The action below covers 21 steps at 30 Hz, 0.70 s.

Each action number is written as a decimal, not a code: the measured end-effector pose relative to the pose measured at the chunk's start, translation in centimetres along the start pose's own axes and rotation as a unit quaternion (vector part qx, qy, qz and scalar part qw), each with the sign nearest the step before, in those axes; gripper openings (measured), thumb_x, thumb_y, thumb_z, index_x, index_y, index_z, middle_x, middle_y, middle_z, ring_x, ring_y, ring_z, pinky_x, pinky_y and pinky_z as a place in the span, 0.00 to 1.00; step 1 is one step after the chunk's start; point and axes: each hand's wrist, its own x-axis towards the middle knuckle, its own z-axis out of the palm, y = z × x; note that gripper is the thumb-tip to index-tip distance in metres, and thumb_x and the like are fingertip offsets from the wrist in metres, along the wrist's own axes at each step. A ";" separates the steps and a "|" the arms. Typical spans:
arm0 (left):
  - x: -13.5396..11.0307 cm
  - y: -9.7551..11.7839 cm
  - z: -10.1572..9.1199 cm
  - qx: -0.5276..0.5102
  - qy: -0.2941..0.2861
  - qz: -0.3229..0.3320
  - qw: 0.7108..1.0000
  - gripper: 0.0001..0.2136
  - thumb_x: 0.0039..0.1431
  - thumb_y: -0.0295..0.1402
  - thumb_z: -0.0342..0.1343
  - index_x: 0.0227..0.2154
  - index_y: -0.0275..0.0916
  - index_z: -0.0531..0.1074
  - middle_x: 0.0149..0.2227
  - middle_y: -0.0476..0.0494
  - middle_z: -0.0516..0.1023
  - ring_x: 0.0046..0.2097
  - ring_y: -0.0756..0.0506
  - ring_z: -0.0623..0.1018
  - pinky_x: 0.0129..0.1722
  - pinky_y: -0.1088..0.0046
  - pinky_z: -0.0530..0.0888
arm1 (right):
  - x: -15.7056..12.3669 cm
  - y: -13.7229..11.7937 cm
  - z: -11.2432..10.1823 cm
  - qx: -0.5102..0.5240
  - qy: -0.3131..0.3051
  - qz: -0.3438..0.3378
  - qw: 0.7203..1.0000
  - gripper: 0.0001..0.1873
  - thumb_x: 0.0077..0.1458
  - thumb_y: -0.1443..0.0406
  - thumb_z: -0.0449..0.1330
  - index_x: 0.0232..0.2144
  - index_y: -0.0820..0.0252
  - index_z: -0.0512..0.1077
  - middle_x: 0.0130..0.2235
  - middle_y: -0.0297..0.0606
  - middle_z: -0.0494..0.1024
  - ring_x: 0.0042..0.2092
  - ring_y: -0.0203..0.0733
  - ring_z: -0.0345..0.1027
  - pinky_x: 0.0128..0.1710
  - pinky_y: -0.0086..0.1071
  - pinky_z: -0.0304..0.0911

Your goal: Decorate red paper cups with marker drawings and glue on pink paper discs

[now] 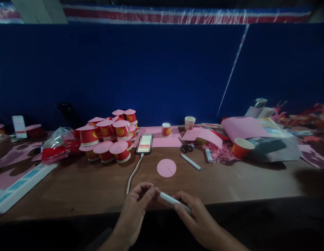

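Both my hands meet at the near edge of the brown table (86, 184). My right hand (195, 214) is closed around a white stick-shaped tube (169, 199), probably a glue stick. My left hand (137, 205) pinches the tube's left end with thumb and fingertips. Just beyond them lies a pink paper circle (166, 167) with a slit cut into it. A white pen (190, 161) lies to its right.
A heap of red paper cups capped with pink discs (109, 137) stands at left. A phone (144, 143) with a white cable (133, 172), scissors (186, 146), pink paper sheets (162, 138), loose cups (241, 147) and paper scraps lie behind. A blue partition (151, 69) backs the table.
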 end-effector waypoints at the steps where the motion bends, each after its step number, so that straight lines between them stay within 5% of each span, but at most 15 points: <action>1: 0.0 0.0 0.0 0.000 -0.001 0.001 1.000 0.07 0.49 0.32 0.63 0.31 0.37 0.73 0.29 0.49 0.77 0.34 0.52 0.76 0.38 0.79 0.71 | -0.1 -0.1 0.0 -0.001 0.000 -0.003 1.000 0.13 0.62 0.60 0.47 0.33 0.60 0.68 0.29 0.31 0.68 0.30 0.35 0.59 0.31 0.26 0.54; 7: -0.5 0.4 0.5 0.024 0.001 0.012 1.000 0.08 0.46 0.33 0.65 0.28 0.36 0.73 0.27 0.48 0.77 0.32 0.51 0.76 0.37 0.76 0.72 | -0.5 -0.5 0.1 -0.013 -0.004 -0.006 1.000 0.14 0.62 0.60 0.47 0.33 0.60 0.69 0.29 0.33 0.71 0.30 0.35 0.62 0.31 0.26 0.56; 14: -1.2 0.8 1.3 0.057 0.009 0.012 0.998 0.11 0.42 0.35 0.67 0.25 0.35 0.72 0.25 0.46 0.77 0.29 0.50 0.75 0.32 0.76 0.73 | -1.0 -1.0 0.7 0.059 -0.003 -0.036 0.998 0.16 0.62 0.60 0.47 0.43 0.57 0.71 0.36 0.37 0.75 0.37 0.40 0.67 0.41 0.29 0.60; 21: 1.2 0.2 -0.2 0.044 -0.015 -0.057 0.997 0.18 0.37 0.36 0.69 0.31 0.36 0.71 0.29 0.45 0.78 0.27 0.49 0.77 0.29 0.73 0.74 | 0.2 0.1 0.2 0.059 0.012 0.013 0.998 0.15 0.61 0.59 0.48 0.32 0.61 0.70 0.29 0.32 0.70 0.31 0.35 0.61 0.32 0.26 0.57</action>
